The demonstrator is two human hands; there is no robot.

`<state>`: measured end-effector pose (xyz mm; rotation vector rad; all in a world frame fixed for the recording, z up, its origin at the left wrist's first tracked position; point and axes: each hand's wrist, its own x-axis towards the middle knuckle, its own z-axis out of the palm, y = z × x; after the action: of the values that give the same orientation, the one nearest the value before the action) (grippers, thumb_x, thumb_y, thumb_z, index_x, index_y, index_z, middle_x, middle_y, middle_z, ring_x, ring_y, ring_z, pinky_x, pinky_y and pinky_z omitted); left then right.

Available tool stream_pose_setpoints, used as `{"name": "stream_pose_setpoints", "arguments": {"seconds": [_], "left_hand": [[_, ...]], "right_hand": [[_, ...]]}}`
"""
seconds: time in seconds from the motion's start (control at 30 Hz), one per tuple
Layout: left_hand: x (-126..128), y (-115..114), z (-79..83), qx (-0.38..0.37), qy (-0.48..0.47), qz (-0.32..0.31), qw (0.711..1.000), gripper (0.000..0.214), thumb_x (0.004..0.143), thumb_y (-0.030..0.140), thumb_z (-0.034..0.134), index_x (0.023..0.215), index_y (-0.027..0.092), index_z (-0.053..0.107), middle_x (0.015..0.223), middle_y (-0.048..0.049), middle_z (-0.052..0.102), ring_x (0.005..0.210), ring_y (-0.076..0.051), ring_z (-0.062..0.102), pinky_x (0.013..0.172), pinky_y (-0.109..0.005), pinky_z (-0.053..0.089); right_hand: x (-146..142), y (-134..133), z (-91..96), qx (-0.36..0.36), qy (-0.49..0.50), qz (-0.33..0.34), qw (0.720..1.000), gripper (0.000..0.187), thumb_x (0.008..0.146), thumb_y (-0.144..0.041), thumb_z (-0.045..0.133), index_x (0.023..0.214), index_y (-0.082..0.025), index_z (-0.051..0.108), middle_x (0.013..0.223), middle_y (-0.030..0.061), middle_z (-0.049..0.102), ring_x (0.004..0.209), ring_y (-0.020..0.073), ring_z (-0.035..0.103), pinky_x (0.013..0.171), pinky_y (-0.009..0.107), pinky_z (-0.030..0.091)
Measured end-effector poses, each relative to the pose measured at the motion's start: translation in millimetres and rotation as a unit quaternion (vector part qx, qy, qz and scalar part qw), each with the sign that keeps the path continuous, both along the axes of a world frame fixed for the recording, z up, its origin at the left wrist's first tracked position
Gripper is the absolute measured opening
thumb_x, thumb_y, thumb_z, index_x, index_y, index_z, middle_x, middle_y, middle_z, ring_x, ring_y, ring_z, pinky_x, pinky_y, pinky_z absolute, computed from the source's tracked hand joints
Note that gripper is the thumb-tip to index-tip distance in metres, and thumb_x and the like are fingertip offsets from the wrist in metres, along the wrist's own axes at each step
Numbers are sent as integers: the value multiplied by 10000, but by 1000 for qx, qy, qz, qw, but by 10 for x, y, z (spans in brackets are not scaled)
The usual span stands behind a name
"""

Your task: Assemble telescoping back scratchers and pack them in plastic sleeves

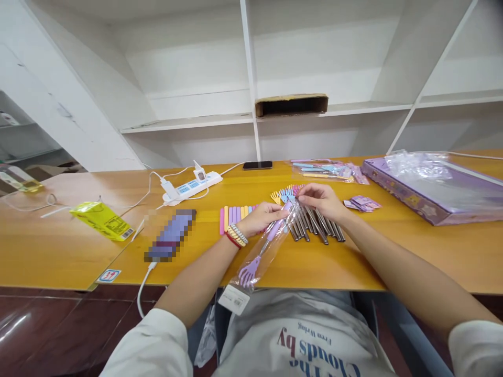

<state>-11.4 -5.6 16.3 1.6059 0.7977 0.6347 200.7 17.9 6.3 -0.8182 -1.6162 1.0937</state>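
My left hand (261, 217) is closed around a clear plastic bag (264, 252) holding a purple back scratcher (248, 272). The scratcher's claw points down toward my lap, beside a white barcode card (234, 299) at the bag's lower end. At the upper end of the bag, the fingers of my right hand (320, 201) are pinched together on its edge. Just beyond my hands lie yellow, blue and pink claw heads (281, 196), partly covered. Metal rods (314, 226) lie under my right hand. A row of coloured handles (234, 214) is left of my left hand.
Bagged scratchers (322, 170) lie at the back, with small purple cards (361, 203) nearer. At right is a purple box (432, 201) with plastic bags on it. Leftward are a phone (171, 235), power strip (192, 187) and yellow carton (102, 220). Another phone (257, 165) lies behind.
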Motion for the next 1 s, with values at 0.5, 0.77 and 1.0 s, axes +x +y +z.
{"name": "stream_pose_setpoints", "arguments": {"seconds": [0.5, 0.77, 1.0], "left_hand": [[1, 7, -13, -15, 28, -39, 999, 378, 788, 494, 563, 738, 121, 599, 559, -18, 607, 339, -46, 427, 340, -172, 231], [-12, 38, -61, -22, 17, -64, 998, 386, 807, 496, 540, 739, 121, 604, 590, -29, 620, 386, -57, 454, 385, -188, 271], [-12, 89, -158, 3, 33, -71, 997, 408, 818, 509, 514, 714, 120, 577, 600, -28, 596, 490, -91, 512, 461, -206, 330]], "right_hand": [[211, 103, -35, -174, 49, 187, 966, 93, 585, -187, 678, 650, -129, 644, 613, 24, 606, 443, 55, 404, 399, 193, 227], [111, 39, -76, -62, -27, 173, 983, 254, 686, -298, 717, 894, -152, 711, 778, 29, 643, 616, 88, 529, 543, 223, 405], [20, -39, -32, 9, -130, 144, 981, 268, 673, -303, 724, 898, -159, 705, 863, 45, 668, 789, 154, 598, 758, 302, 463]]}}
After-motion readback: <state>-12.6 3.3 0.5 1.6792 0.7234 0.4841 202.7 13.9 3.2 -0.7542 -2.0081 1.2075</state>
